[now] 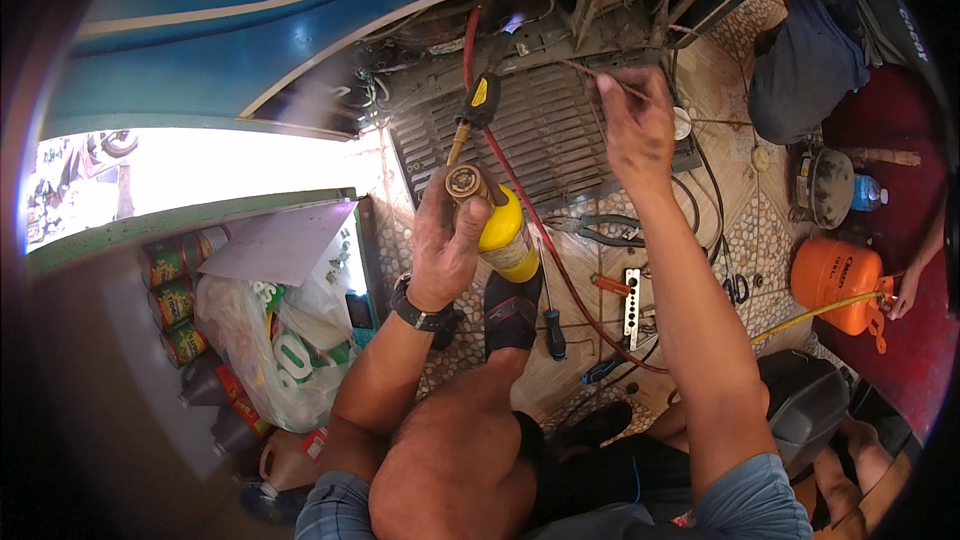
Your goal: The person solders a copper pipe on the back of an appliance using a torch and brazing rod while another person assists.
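My left hand (440, 240) grips a blowtorch by its brass valve (463, 182) atop a yellow gas canister (507, 245). The torch's black handle (480, 95) angles up, a small blue flame (514, 24) at its tip, inside the open underside of a blue appliance (140, 80). My right hand (638, 125) pinches a thin copper-coloured rod (585, 70) pointing toward that opening. Between my hands lie a slatted metal grille (548, 135) and a red hose (515, 180); pliers (615, 230) rest just below the grille.
A screwdriver (555, 335), a flaring bar (632, 305) and hoses lie on the tiled floor. Bagged items (270, 340) and cans stand left. At right are an orange tank (835, 280), another person's hand (905, 295) at its valve, a pump (830, 185), a bottle (868, 193) and grey-clad legs (805, 70).
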`<control>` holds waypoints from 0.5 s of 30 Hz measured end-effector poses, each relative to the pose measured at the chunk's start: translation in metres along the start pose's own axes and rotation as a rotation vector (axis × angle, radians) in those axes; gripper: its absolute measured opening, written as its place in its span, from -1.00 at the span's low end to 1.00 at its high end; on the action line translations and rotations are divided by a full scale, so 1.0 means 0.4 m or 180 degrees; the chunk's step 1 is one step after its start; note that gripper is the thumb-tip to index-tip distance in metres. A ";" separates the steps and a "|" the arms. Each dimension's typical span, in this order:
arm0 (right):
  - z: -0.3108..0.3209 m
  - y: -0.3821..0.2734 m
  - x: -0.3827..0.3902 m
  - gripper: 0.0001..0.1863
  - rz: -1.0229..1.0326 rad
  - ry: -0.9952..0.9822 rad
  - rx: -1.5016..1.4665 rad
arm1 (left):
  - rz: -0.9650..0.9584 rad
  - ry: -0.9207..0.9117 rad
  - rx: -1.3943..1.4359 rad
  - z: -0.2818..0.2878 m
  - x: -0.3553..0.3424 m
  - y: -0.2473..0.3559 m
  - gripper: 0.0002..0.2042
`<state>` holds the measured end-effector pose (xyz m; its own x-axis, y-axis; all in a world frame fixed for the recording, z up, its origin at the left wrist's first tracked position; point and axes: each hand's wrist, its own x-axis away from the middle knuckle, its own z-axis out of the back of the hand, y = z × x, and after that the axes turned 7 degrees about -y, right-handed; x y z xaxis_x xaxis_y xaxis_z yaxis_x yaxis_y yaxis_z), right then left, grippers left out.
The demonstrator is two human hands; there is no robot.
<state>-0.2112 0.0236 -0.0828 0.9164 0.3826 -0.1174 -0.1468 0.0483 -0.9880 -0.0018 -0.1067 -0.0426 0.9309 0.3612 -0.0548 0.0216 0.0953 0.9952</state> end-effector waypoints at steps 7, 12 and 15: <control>-0.104 -0.009 -0.105 -0.81 0.0349 0.0219 0.0696 | 0.0032 0.0032 0.0138 -0.004 0.003 -0.003 -0.54; -0.128 -0.003 -0.128 -0.83 0.0602 0.0163 0.1037 | 0.0025 0.0004 0.0145 0.001 0.004 -0.008 -0.53; -0.130 0.002 -0.135 -0.83 0.0645 0.0116 0.1111 | 0.0005 0.0072 0.0127 -0.003 0.002 -0.002 -0.50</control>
<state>-0.2412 -0.0450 -0.0824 0.8677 0.3838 -0.3160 -0.4376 0.2880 -0.8518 -0.0015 -0.1053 -0.0434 0.9224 0.3823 -0.0545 0.0350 0.0577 0.9977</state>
